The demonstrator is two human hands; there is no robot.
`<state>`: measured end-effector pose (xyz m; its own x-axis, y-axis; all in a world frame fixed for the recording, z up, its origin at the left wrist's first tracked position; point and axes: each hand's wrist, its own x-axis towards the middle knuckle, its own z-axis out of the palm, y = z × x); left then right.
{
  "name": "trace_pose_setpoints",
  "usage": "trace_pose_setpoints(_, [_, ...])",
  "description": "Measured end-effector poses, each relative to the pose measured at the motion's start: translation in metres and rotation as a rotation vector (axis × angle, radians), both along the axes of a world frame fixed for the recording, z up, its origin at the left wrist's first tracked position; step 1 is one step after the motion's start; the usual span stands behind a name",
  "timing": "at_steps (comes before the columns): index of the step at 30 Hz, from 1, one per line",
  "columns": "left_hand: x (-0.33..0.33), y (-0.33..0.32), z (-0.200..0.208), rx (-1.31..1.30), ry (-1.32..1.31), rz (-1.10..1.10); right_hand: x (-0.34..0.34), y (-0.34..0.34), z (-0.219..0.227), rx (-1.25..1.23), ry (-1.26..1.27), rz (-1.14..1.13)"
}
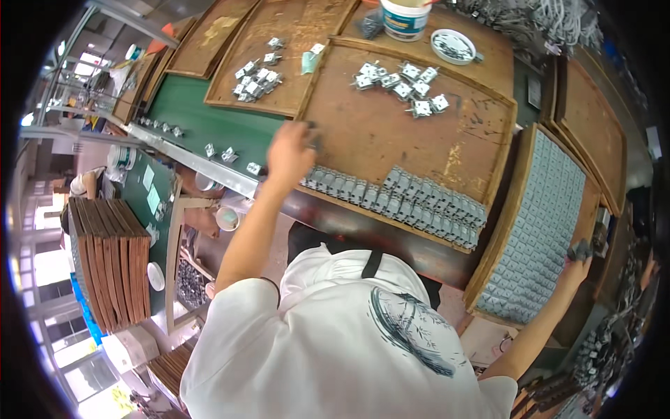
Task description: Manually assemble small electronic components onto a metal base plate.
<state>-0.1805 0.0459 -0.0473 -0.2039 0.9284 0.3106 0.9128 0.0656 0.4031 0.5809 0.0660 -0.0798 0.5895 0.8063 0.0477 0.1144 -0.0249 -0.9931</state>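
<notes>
My left hand point(292, 152) is above the left edge of a wooden tray point(412, 140), its fingers curled and slightly blurred. Dark grey shows at its fingertips; whether that is a finger covering or a held part is unclear. Along the tray's near edge stand rows of small metal parts point(401, 195), and a loose group of similar parts point(419, 87) lies farther back. At the right, my right hand point(576, 269) is at the outer side of a second tray point(499, 255) packed with grey square parts point(534, 216). Its fingers are bent together, also dark at the tips.
Small parts point(227, 153) sit spaced along the green surface point(202, 112) at the left. Behind are a white bucket point(405, 19), a round white dish point(452, 47) and another tray point(279, 21). Stacked wooden trays point(108, 265) stand at the left, where another person point(87, 185) is partly visible.
</notes>
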Motion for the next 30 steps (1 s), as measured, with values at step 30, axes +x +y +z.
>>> trace_pose_setpoints(30, [0.13,-0.045,0.074,-0.279,-1.446,-0.6,-0.423,-0.051,0.132,0.145,-0.704,0.897])
